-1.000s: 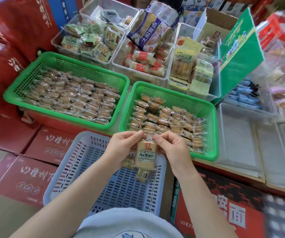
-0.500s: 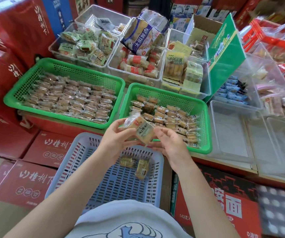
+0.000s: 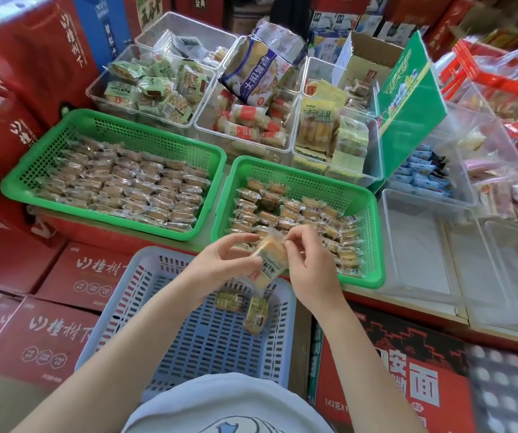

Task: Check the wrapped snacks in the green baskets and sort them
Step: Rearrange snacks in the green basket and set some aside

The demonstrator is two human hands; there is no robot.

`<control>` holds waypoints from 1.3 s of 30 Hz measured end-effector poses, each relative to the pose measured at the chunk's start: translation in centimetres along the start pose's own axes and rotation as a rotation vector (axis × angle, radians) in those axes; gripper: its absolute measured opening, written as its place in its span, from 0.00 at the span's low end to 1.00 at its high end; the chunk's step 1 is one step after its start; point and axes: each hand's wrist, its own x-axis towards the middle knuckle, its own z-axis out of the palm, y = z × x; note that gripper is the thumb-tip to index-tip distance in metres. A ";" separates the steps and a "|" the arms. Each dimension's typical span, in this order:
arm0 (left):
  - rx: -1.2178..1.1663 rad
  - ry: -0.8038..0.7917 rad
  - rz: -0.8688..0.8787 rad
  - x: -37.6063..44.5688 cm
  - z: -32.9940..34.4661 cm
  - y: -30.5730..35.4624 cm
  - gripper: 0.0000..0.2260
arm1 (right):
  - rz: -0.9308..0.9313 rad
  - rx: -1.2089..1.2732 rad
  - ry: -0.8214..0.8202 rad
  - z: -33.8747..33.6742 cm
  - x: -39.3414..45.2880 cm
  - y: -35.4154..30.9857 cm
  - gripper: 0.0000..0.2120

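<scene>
A wrapped snack (image 3: 269,263) in clear film with a printed label is held between both hands above the far edge of the blue basket (image 3: 120,310). My left hand (image 3: 223,262) grips its left side and my right hand (image 3: 309,267) pinches its upper right end. Two wrapped snacks (image 3: 245,306) lie in the blue basket just below. The right green basket (image 3: 373,242) behind my hands is partly filled with rows of wrapped snacks. The left green basket (image 3: 117,128) holds several tidy rows.
Clear plastic bins (image 3: 245,142) of other packaged snacks stand behind the green baskets, with empty clear bins (image 3: 420,245) at the right. Red cartons (image 3: 45,335) lie below at left and front right. A green cardboard sign (image 3: 413,101) leans at the right.
The snack hung upright between both hands over the blue basket, then was lifted and turned; now it is tilted, with my right hand pinching its upper end.
</scene>
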 end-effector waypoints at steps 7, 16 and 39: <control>-0.010 0.130 0.057 1.9 1.2 0.6 0.04 | -0.168 -0.152 -0.005 0.8 1.2 0.3 0.02; -0.170 0.202 -0.006 5.4 0.3 -0.2 0.04 | 0.282 0.131 -0.178 0.7 3.4 2.7 0.03; 0.372 0.286 0.043 20.5 -3.3 0.5 0.15 | 0.636 0.170 -0.080 2.7 16.5 13.3 0.07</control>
